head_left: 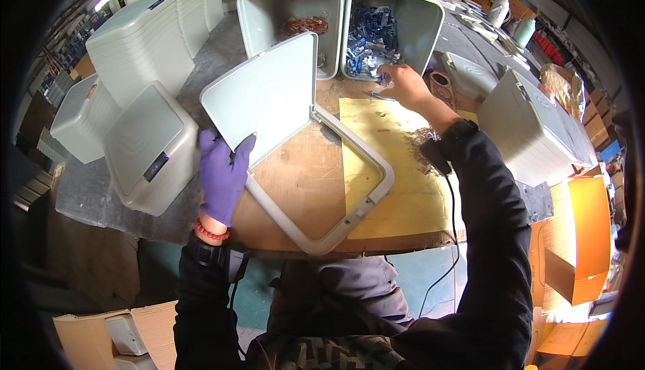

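In its purple glove, my left hand [224, 175] grips the lower left corner of a pale grey-white lid [265, 98], thumb on its face. That lid stands tilted up, joined at a hinge to a rectangular frame [366, 148] lying on the wooden board. My bare right hand [406, 86] is at the near edge of a bin [433, 34] of small blue plastic pieces [369, 34]. Its fingers are curled together around something small, too unclear to name. Just below the fingertips lies a small loose piece [381, 96] on the board.
A second bin [252, 7] holds copper-coloured parts. Stacked pale lids [134, 48] and a lidded bin [158, 148] stand left; more stacked parts [537, 125] stand right. Yellow paper [403, 202] covers part of the wooden board [295, 189]. Dark small metal parts [424, 148] lie by my right forearm, near a black cable [451, 236].
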Motion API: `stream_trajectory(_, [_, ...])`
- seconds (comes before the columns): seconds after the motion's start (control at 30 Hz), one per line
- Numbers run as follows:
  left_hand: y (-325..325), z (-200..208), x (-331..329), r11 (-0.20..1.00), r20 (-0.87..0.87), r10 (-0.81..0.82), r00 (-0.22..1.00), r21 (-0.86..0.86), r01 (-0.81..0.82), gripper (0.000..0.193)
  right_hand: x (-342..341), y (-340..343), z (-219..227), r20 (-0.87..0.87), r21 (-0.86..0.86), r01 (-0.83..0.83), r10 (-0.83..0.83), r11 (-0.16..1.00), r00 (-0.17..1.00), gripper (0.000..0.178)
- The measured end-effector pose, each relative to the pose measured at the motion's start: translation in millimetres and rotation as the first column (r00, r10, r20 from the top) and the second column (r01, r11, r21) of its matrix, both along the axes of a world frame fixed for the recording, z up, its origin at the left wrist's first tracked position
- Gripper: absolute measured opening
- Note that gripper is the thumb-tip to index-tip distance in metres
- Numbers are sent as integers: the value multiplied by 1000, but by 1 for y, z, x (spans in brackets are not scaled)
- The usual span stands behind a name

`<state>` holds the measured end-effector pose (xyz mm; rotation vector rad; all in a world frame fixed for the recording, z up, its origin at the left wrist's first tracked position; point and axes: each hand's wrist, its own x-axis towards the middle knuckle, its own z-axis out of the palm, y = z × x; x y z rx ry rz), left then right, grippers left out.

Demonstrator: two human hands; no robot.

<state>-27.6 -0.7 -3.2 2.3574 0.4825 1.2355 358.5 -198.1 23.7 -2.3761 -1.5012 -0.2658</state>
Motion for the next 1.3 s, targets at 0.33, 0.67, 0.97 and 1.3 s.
stream_trajectory(0.33, [2,-3,3,982,-2,-45,999,-182,44,48,-62,-20,38,159,99,-246,229,964,960,26])
stream_trajectory(0.67, [-77,22,-41,984,163,-170,972,79,159,50,-204,-92,1,-909,129,-140,174,982,379,11])
stream_trajectory(0.97, [-179,-12,-29,947,-370,-165,914,199,252,129,-257,-85,-7,-439,291,-328,430,899,789,45])
stream_trajectory(1.3, [-137,8,-63,898,-481,-278,831,177,403,37,-261,-104,19,32,77,-659,659,748,752,76])
